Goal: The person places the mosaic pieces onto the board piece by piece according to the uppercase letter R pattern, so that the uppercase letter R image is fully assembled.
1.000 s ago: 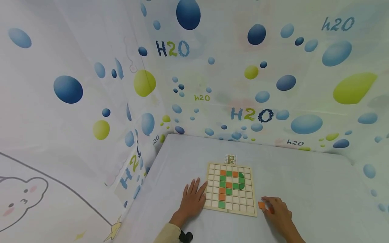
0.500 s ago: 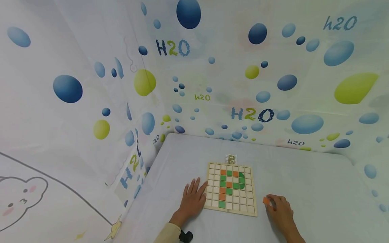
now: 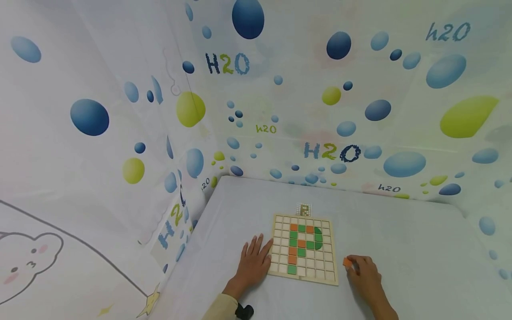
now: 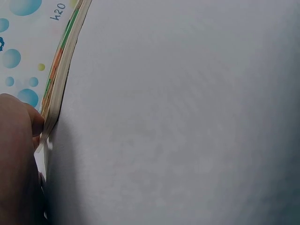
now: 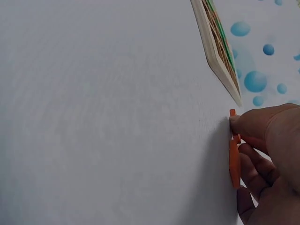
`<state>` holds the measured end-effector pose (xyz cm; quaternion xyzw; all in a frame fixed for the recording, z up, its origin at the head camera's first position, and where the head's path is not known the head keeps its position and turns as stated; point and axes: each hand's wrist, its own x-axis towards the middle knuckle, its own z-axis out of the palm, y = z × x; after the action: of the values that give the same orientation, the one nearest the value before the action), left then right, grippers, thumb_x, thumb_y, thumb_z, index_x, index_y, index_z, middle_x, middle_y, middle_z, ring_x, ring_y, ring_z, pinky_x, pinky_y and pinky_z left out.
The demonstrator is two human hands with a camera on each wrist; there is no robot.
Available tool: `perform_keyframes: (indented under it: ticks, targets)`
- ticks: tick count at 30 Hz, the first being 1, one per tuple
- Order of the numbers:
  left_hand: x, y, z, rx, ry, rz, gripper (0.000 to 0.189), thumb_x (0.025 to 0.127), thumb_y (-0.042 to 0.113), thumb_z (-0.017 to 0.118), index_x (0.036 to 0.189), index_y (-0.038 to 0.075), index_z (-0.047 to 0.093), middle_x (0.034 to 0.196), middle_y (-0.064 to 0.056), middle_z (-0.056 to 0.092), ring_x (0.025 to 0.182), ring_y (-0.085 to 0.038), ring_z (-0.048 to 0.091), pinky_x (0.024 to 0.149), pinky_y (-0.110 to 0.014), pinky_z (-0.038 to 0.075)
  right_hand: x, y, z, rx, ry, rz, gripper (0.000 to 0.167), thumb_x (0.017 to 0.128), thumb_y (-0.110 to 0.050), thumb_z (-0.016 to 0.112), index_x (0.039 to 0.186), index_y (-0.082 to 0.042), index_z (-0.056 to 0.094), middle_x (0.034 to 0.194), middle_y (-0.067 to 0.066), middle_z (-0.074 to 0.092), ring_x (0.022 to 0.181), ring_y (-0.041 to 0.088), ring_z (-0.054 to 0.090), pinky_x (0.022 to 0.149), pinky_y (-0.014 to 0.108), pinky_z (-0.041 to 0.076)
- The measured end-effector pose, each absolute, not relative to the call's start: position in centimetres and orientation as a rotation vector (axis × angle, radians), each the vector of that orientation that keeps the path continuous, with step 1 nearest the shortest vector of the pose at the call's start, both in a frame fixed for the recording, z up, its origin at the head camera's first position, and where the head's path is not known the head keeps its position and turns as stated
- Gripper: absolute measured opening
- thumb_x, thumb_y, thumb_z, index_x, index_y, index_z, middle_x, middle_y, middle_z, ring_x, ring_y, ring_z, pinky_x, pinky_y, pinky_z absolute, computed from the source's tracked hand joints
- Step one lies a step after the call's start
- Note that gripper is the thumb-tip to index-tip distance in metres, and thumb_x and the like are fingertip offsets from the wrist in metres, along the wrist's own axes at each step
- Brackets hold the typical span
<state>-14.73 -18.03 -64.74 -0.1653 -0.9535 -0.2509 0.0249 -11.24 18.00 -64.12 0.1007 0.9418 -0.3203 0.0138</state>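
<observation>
A wooden grid board (image 3: pixel 280 249) lies on the white table, with green and orange tiles set in it in the shape of a letter P. My left hand (image 3: pixel 254 263) rests with its fingers spread, touching the board's left edge. To the right of the board, my right hand (image 3: pixel 367 276) pinches an orange square tile (image 3: pixel 347 262) between thumb and fingers. In the right wrist view a second orange tile (image 5: pixel 234 163) shows below the thumb, against the curled fingers. How firmly that one is held is hidden.
A small card (image 3: pixel 304 210) with a printed P pattern lies just beyond the board. A black object (image 3: pixel 245 311) is near my left sleeve. Patterned curtains (image 3: pixel 280 102) stand behind and left of the table.
My right hand first shifted slightly up and right with the orange tile, then a little back left toward the board. My left hand and the board have stayed still.
</observation>
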Motion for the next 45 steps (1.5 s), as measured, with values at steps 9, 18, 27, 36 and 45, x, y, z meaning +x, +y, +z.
perform_keyframes:
  ticks: [9, 18, 27, 36, 45]
  targets:
    - [-14.8, -18.2, -64.1, -0.531, -3.024, -0.783, 0.051, 0.112, 0.026, 0.042, 0.162, 0.019, 0.044, 0.171, -0.018, 0.031, 0.159, -0.044, 0.025, 0.123, -0.069, 0.018, -12.0, 17.1, -64.3, 0.314, 2.913, -1.015, 0.039, 0.096, -0.012, 0.073, 0.131, 0.003, 0.064, 0.132, 0.028, 0.058, 0.125, 0.045, 0.055, 0.093, 0.062, 0.042]
    - [-14.8, -18.3, -64.5, -0.561, -2.970, -0.853, 0.051, 0.112, 0.027, 0.042, 0.163, 0.020, 0.043, 0.170, -0.021, 0.032, 0.157, -0.048, 0.025, 0.120, -0.072, 0.018, -12.0, 17.0, -64.2, 0.312, 2.925, -1.048, 0.037, 0.098, -0.012, 0.071, 0.129, 0.006, 0.063, 0.125, 0.026, 0.060, 0.115, 0.039, 0.060, 0.096, 0.059, 0.050]
    - [-15.0, -18.4, -65.0, -0.557, -2.945, -0.864, 0.051, 0.112, 0.026, 0.043, 0.162, 0.020, 0.044, 0.170, -0.022, 0.033, 0.157, -0.048, 0.026, 0.120, -0.073, 0.018, -12.1, 16.1, -63.3, 0.238, 2.906, -1.163, 0.038, 0.102, -0.017, 0.068, 0.132, 0.005, 0.062, 0.129, 0.024, 0.060, 0.116, 0.036, 0.060, 0.098, 0.055, 0.050]
    - [-15.0, -18.4, -64.6, -0.548, -3.002, -0.807, 0.051, 0.112, 0.026, 0.042, 0.162, 0.019, 0.043, 0.171, -0.019, 0.031, 0.159, -0.045, 0.024, 0.122, -0.070, 0.017, -12.5, 14.1, -62.7, 0.137, 2.869, -1.186, 0.034, 0.099, -0.016, 0.071, 0.129, -0.001, 0.066, 0.124, 0.014, 0.063, 0.112, 0.028, 0.062, 0.094, 0.049, 0.053]
    - [-15.2, -18.3, -65.3, -0.533, -2.997, -0.764, 0.051, 0.112, 0.028, 0.042, 0.163, 0.022, 0.043, 0.172, -0.017, 0.031, 0.159, -0.044, 0.024, 0.122, -0.069, 0.018, -12.6, 12.0, -63.2, -0.071, 2.950, -1.208, 0.024, 0.094, -0.012, 0.080, 0.116, -0.007, 0.072, 0.106, 0.004, 0.065, 0.096, 0.017, 0.064, 0.084, 0.036, 0.057]
